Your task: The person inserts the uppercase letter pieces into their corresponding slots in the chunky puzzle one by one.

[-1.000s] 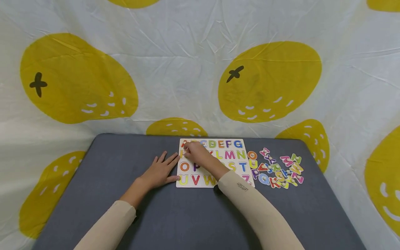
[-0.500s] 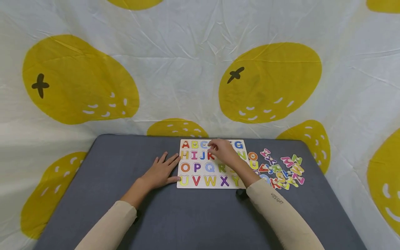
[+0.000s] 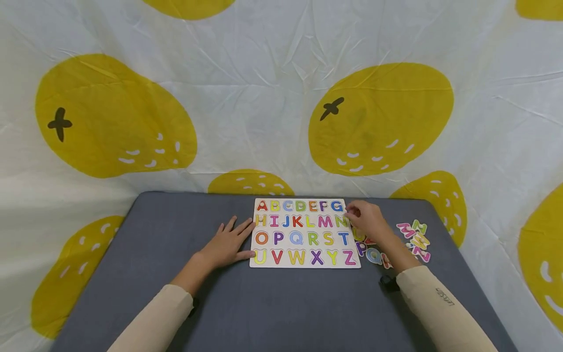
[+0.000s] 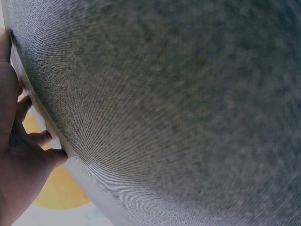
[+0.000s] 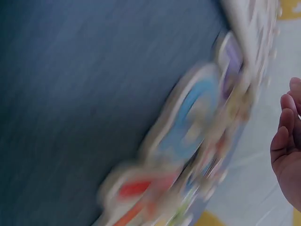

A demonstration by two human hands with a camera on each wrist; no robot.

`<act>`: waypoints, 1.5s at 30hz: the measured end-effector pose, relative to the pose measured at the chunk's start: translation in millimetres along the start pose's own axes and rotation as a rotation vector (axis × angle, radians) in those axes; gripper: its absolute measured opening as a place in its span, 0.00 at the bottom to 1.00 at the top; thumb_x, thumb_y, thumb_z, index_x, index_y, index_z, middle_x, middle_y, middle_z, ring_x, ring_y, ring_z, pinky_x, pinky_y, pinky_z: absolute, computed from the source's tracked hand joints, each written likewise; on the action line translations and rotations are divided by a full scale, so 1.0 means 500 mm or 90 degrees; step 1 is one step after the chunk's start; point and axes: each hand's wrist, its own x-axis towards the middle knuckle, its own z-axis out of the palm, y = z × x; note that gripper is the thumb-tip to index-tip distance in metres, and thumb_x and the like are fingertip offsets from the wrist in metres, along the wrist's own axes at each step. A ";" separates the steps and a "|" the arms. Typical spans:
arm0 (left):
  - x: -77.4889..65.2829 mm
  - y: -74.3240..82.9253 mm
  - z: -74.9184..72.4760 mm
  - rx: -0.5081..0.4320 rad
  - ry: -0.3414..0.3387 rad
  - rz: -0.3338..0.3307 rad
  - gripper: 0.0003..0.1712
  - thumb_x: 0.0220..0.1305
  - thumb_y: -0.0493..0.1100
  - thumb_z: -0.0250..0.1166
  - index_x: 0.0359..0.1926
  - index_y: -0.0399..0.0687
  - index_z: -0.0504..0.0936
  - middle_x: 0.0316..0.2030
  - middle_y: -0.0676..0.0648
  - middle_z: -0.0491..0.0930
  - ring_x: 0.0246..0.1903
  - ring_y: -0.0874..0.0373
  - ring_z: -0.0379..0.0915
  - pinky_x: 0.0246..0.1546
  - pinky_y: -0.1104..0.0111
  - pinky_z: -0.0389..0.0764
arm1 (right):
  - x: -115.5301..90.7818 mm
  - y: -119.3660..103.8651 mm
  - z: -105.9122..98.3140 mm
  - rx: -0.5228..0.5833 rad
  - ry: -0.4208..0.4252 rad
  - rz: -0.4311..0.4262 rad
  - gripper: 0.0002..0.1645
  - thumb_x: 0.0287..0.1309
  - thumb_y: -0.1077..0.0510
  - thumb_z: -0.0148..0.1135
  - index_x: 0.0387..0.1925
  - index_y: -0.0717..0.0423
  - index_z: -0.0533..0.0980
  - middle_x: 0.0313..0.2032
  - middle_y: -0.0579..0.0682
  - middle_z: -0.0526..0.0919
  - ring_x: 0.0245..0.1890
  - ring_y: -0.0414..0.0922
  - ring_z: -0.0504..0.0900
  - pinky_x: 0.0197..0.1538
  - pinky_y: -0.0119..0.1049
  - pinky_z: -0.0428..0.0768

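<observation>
A white alphabet puzzle board (image 3: 288, 246) lies on the table with rows of coloured letters from A to Z. Small knobs show on the letters of its top row. My left hand (image 3: 223, 246) lies flat with spread fingers, fingertips and thumb right at the board's left edge. Past the board's right edge, my right hand (image 3: 368, 220) hovers over the loose letter pieces with its fingers loosely curled. Nothing shows between those fingers in the right wrist view, where the hand (image 5: 287, 146) is at the right edge. A blue letter piece (image 3: 374, 255) lies below this hand.
More loose pieces, among them a pink letter M (image 3: 404, 230), lie in a pile farther right, partly hidden by the right forearm. The table (image 3: 281, 313) has a dark grey cloth. Behind it hangs a white curtain (image 3: 250, 107) printed with yellow fruit.
My right hand has moved right, from over the A at the board's upper left, across the top row, to the loose pieces. The left hand has stayed at the left edge.
</observation>
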 end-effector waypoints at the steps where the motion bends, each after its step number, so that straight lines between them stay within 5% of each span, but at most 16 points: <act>1: 0.000 0.000 0.001 -0.002 -0.001 -0.001 0.54 0.68 0.73 0.58 0.83 0.54 0.51 0.82 0.47 0.51 0.79 0.29 0.41 0.70 0.29 0.54 | -0.005 0.014 -0.008 -0.004 0.002 0.003 0.11 0.66 0.60 0.69 0.46 0.62 0.84 0.36 0.54 0.85 0.35 0.49 0.81 0.40 0.44 0.79; 14: -0.003 0.008 -0.005 -0.014 0.007 0.000 0.53 0.68 0.71 0.60 0.83 0.52 0.53 0.82 0.46 0.53 0.79 0.28 0.43 0.69 0.28 0.55 | -0.036 0.135 -0.053 -0.039 -0.001 0.117 0.17 0.68 0.55 0.68 0.48 0.66 0.80 0.40 0.62 0.81 0.40 0.56 0.78 0.44 0.52 0.77; 23: -0.004 0.008 -0.002 -0.011 0.005 0.002 0.52 0.69 0.71 0.60 0.83 0.52 0.53 0.82 0.46 0.52 0.79 0.29 0.43 0.70 0.29 0.55 | -0.032 0.164 -0.045 -0.042 -0.024 0.148 0.17 0.69 0.53 0.67 0.45 0.66 0.80 0.34 0.58 0.82 0.34 0.52 0.76 0.39 0.44 0.73; 36: 0.000 0.003 0.002 0.003 0.003 -0.002 0.53 0.69 0.72 0.59 0.83 0.53 0.52 0.82 0.47 0.52 0.79 0.29 0.43 0.70 0.29 0.55 | -0.019 0.138 -0.049 -0.047 -0.023 0.117 0.13 0.69 0.56 0.66 0.43 0.64 0.82 0.33 0.56 0.83 0.34 0.51 0.77 0.39 0.44 0.74; 45: -0.001 0.004 -0.004 -0.003 -0.004 -0.005 0.53 0.69 0.72 0.59 0.83 0.53 0.52 0.82 0.46 0.52 0.79 0.29 0.42 0.70 0.29 0.55 | -0.012 0.061 -0.035 -0.028 -0.018 0.068 0.12 0.67 0.56 0.68 0.45 0.62 0.83 0.35 0.54 0.84 0.34 0.49 0.78 0.40 0.42 0.78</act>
